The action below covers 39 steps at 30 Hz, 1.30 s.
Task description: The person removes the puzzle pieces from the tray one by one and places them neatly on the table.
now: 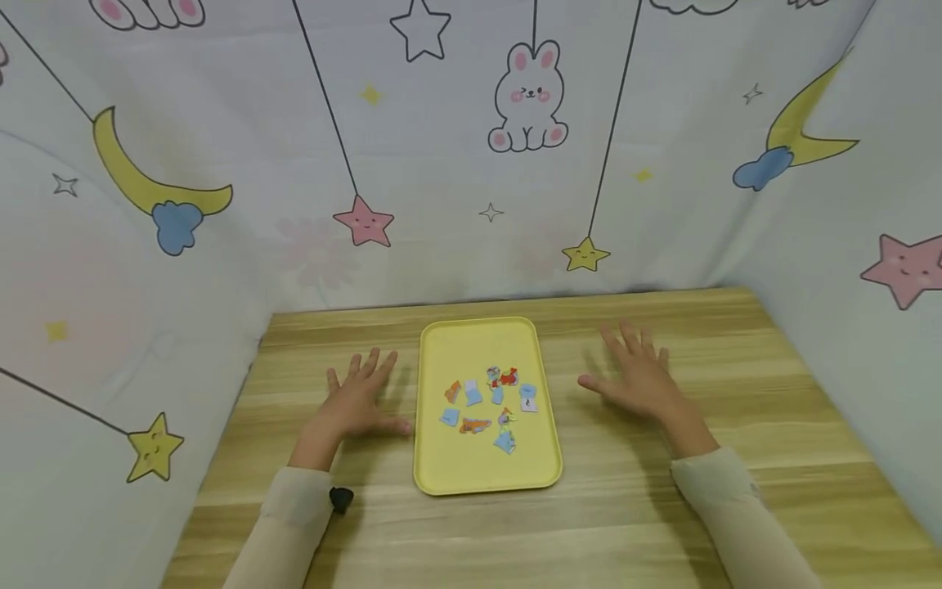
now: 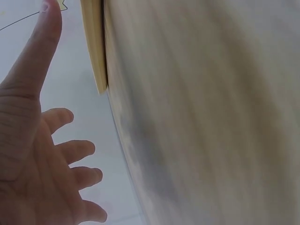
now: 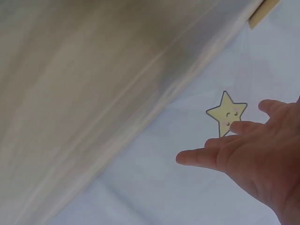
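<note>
A yellow tray (image 1: 478,470) lies on the wooden table, bearing several small printed cutouts. Among them are an orange piece (image 1: 474,426), a red piece (image 1: 509,376), a blue piece (image 1: 505,442) and a blue-and-white piece (image 1: 528,397). My left hand (image 1: 358,405) spreads its fingers left of the tray, thumb pointing toward the rim and nothing held. To the tray's right, my right hand (image 1: 636,380) also has its fingers spread and holds nothing. Both wrist views show the palms, the left (image 2: 37,173) and the right (image 3: 262,154), raised beside the tabletop.
The wooden table (image 1: 618,523) backs onto a white curtain (image 1: 456,164) printed with stars, moons and a rabbit. Curtain panels also stand at the left and right sides. A small black object (image 1: 341,499) sits at the left sleeve cuff.
</note>
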Available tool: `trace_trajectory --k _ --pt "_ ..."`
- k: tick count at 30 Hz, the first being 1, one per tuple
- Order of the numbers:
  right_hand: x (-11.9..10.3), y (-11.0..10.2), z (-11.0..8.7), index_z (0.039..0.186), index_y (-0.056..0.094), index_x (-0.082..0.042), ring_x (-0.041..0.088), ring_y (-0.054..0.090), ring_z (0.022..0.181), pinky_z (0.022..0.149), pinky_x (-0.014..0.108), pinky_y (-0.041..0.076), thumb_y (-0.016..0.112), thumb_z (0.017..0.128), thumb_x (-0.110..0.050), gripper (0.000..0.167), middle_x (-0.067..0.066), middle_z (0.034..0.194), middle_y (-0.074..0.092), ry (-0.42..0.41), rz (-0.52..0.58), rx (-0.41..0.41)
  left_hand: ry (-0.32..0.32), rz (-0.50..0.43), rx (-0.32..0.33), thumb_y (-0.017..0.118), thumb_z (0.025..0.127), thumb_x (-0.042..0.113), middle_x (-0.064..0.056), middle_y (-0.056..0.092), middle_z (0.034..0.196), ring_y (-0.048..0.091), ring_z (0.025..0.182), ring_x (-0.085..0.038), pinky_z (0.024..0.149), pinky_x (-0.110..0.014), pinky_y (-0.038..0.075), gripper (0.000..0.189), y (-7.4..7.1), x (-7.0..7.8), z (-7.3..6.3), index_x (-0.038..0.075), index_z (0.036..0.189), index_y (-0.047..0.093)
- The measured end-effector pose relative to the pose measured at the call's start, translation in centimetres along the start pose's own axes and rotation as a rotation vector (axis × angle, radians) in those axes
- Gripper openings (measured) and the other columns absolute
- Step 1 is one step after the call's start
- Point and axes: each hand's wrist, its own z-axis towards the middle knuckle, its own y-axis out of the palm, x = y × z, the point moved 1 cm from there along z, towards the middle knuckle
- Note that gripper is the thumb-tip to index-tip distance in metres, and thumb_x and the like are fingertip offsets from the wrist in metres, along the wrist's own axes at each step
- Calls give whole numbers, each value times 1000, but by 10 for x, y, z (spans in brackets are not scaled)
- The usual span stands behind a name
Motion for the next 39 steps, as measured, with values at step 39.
trace_trajectory --k 39 --pt "-55 29 18 171 18 -14 54 -2 158 117 82 5 77 85 -69 118 21 176 5 -133 79 -118 103 -87 -153 99 62 50 -18 12 175 9 156 -55 112 -86 -5 141 14 28 15 0 167 20"
